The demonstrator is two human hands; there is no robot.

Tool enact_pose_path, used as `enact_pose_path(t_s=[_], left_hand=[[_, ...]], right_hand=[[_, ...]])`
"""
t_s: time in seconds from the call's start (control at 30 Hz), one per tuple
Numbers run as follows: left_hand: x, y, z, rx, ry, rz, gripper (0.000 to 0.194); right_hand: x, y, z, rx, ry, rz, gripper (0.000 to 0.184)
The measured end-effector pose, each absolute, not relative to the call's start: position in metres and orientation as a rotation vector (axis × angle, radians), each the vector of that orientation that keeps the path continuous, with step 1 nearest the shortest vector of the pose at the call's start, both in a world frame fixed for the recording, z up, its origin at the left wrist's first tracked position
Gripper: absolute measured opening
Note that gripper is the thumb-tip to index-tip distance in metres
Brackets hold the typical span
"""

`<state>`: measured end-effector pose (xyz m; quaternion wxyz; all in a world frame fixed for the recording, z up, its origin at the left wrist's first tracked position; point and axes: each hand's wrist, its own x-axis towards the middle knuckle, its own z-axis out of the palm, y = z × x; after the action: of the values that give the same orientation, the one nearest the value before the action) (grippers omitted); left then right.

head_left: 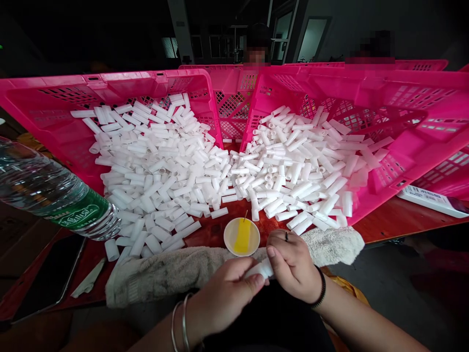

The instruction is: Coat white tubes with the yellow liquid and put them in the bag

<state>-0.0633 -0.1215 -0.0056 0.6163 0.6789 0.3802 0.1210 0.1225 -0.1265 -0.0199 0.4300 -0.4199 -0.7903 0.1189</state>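
Note:
Between my two hands is a short white plastic tube. My left hand grips its near left end, thumb along the top. Over the other end my right hand is closed, hiding that part of the tube. Just beyond my hands stands a small pale dish with a yellow strip and a thin stick in it. Behind the dish lie two heaps of similar white tubes, a left heap and a right heap, meeting in the middle.
Two tipped pink crates, one left and one right, surround the heaps. A rolled towel lines the table's front edge. At left are a water bottle, a dark phone and a paper scrap. A white box lies right. People sit beyond.

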Motion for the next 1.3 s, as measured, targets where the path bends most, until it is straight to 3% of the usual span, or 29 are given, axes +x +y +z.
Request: enact_pose_path(t_s=[0.13,0.33,0.43,0.53,0.63,0.77,0.87,0.97,1.07,1.17,1.3], left_hand=[[-0.040,-0.150,-0.027,1.855,0.944,0.508,0.025],[-0.010,-0.169,-0.044,2.353,0.849,0.338,0.023],[-0.038,-0.145,-0.032,2.563,0.964,0.556,0.040],[-0.092,-0.097,-0.029,2.602,1.447,0.643,0.026],[-0.135,-0.051,-0.041,2.601,1.807,0.309,0.024],[-0.143,-0.028,-0.055,2.540,1.823,0.036,0.019],[-0.137,-0.032,-0.056,2.528,1.873,0.056,0.023],[-0.139,-0.035,-0.054,2.506,1.971,0.071,0.031],[-0.143,-0.034,-0.054,2.479,1.981,0.052,0.026],[-0.144,-0.032,-0.054,2.471,1.926,0.096,0.020],[-0.142,-0.037,-0.052,2.470,1.737,0.323,0.021]], right_hand=[[0.123,-0.155,-0.020,-1.257,-1.923,0.281,0.031],[0.157,-0.204,-0.039,-1.628,-1.805,0.277,0.038],[0.212,-0.229,-0.047,-1.909,-1.874,0.248,0.037],[0.263,-0.236,-0.052,-2.019,-2.071,0.054,0.031],[0.274,-0.203,-0.057,-2.002,-2.095,-0.059,0.027],[0.247,-0.124,-0.060,-1.917,-2.374,-0.159,0.023],[0.231,-0.092,-0.054,-1.773,-2.649,-0.167,0.017],[0.219,-0.095,-0.046,-1.700,-2.524,-0.101,0.013],[0.195,-0.106,-0.049,-1.537,-2.194,0.314,0.021],[0.163,-0.102,-0.066,-1.301,-1.968,0.612,0.019],[0.136,-0.080,-0.097,-1.206,-1.852,0.444,0.023]])
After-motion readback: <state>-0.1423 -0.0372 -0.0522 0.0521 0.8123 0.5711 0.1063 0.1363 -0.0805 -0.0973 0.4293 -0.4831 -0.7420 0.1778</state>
